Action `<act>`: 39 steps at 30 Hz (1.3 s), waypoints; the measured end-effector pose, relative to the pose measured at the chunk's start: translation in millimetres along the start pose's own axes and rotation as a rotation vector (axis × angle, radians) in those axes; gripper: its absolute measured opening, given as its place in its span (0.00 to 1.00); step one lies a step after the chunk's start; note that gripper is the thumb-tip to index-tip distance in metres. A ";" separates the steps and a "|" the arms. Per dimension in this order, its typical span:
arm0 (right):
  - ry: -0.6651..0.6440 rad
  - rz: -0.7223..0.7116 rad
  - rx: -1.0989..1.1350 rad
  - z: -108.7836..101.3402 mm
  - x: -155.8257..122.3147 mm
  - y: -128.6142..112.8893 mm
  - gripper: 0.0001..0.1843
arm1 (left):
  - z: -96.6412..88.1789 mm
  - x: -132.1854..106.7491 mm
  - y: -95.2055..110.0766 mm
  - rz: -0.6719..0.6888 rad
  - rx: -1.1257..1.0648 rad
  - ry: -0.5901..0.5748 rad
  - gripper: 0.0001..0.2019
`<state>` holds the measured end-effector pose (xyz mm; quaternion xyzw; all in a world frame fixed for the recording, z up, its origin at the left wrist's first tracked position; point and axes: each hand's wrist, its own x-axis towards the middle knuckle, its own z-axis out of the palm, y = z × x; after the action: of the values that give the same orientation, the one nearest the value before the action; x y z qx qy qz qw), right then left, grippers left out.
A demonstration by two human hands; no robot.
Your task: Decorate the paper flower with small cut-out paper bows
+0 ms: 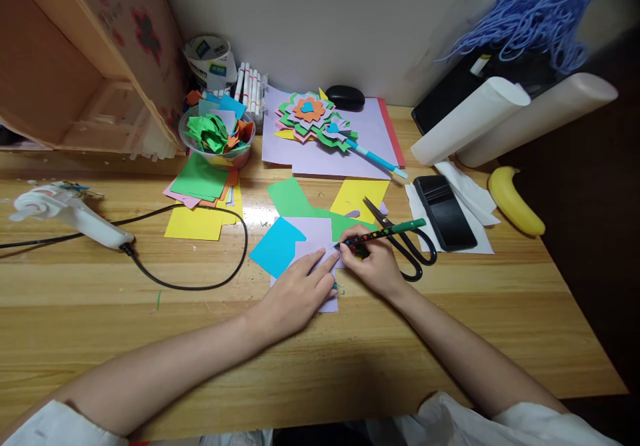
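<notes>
My right hand (373,261) is closed around a dark, dotted pencil (374,235) with a green end. Its tip meets a light purple paper piece (315,231). Flat on that paper lies my left hand (300,291), fingers stretched toward the pencil tip and partly covering the sheet. A blue paper piece (277,247) lies just left of it, overlapping the purple. Green paper (290,198) and a yellow sheet (356,196) lie behind. Black-handled scissors (417,254) rest beside my right hand, blades partly over the yellow sheet.
A white glue gun (80,216) and its looped black cable (245,246) lie left, near stacked coloured paper (200,176). Behind stand a tub of scraps (215,136) and a layered paper flower (310,116). Right are a phone (445,213), a banana (515,199) and white rolls (470,119).
</notes>
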<state>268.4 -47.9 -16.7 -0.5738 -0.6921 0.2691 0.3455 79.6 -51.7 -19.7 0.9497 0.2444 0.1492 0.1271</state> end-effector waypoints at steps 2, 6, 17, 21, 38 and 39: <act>0.001 0.001 -0.003 -0.2 0.1 -0.6 0.04 | -0.5 0.7 0.1 -0.001 -0.008 0.002 0.10; -0.002 0.008 -0.018 0.1 0.3 -1.3 0.04 | -0.3 1.4 0.0 -0.004 -0.028 0.006 0.10; 0.049 0.008 -0.078 0.4 0.7 -2.6 0.05 | -1.0 0.0 0.3 -0.009 -0.020 0.007 0.10; 0.049 0.009 -0.089 0.6 -0.1 -2.4 0.05 | -0.1 0.0 0.5 -0.006 -0.013 0.008 0.10; 0.056 -0.009 -0.040 -0.9 -0.4 -2.0 0.03 | 0.5 0.4 -0.2 -0.011 -0.023 -0.007 0.11; 0.052 -0.011 -0.036 -1.0 -0.1 -2.2 0.03 | 0.6 0.4 -0.3 -0.012 -0.025 -0.004 0.10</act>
<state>267.9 -48.5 -14.4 -0.5827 -0.6908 0.2397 0.3547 80.1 -51.3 -20.3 0.9469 0.2477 0.1495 0.1405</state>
